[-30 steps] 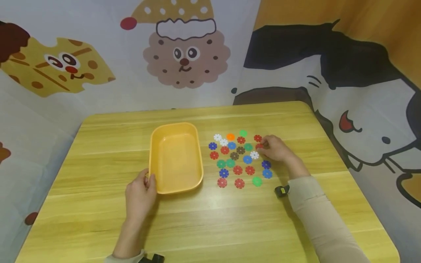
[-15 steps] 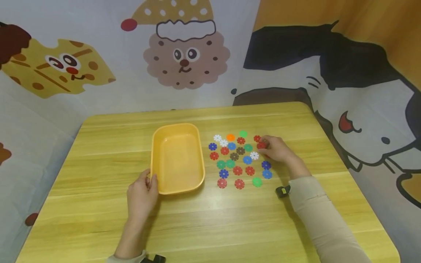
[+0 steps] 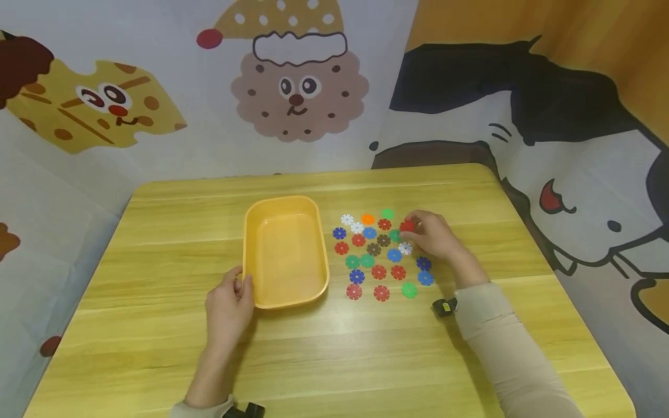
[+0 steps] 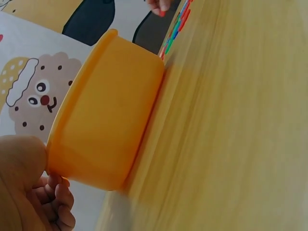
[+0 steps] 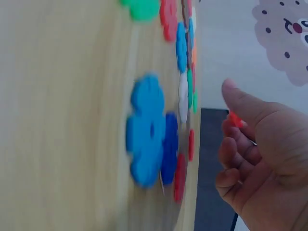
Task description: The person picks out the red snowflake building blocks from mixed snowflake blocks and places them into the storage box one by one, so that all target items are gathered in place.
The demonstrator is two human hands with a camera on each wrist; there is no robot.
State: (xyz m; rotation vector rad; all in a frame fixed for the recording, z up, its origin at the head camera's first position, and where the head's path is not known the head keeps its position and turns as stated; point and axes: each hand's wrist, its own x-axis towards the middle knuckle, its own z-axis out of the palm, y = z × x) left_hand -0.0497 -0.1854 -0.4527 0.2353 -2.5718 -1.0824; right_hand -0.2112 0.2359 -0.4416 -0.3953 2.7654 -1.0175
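Observation:
An empty orange tub (image 3: 285,253) stands on the wooden table (image 3: 334,348). My left hand (image 3: 229,306) grips its near left corner, thumb on the rim; the left wrist view shows the tub's wall (image 4: 108,120) against that hand (image 4: 29,192). Right of the tub lie several flat flower-shaped discs (image 3: 380,252) in red, blue, green, white, brown and orange. My right hand (image 3: 431,235) is at the far right of that group and pinches a red disc (image 3: 407,226) just above the table. In the right wrist view the red disc (image 5: 235,119) sits between thumb and fingers of that hand (image 5: 262,159).
A cartoon-printed cloth backdrop (image 3: 292,93) rises right behind the table's far edge and along both sides. Blue discs (image 5: 150,130) lie closest to my right wrist. Bare wood stretches along the table's near half.
My right hand closed on a red disc at the group's far right edge and lifted it slightly, shifting left. The left hand stays on the tub's corner.

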